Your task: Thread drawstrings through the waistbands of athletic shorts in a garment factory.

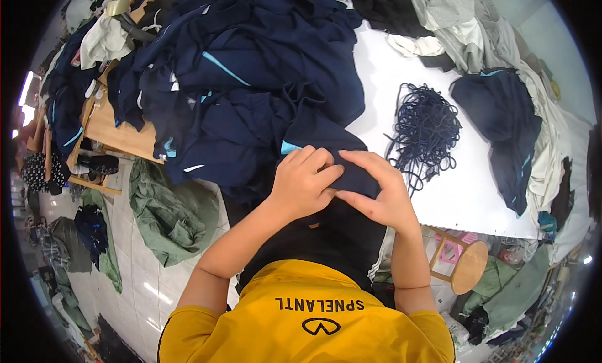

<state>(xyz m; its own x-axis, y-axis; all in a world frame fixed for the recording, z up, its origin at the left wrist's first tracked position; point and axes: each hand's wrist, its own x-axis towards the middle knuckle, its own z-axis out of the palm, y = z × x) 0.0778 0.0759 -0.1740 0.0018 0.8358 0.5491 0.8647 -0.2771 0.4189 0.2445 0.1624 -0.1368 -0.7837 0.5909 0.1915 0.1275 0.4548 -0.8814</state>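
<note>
A navy blue garment (326, 134) with a light blue insert lies in front of my body, at the near side of the heap. Closed fingers of my left hand (304, 182) pinch its near edge. My right hand (384, 190) is beside it, curved in a C shape with thumb and fingers apart. Navy cloth shows in the gap, and the thumb tip comes close to the left fingertips. Whether the right hand also touches the cloth underneath, I cannot tell. To the right, a tangle of navy cord (427, 131) lies on the white table (376, 68).
More navy garments (251, 43) with light blue strips are heaped at the far left. A folded navy piece (501, 112) lies at the table's right, by grey and white cloth (461, 24). A wooden stool (470, 267) and a green sack (169, 212) stand below table height.
</note>
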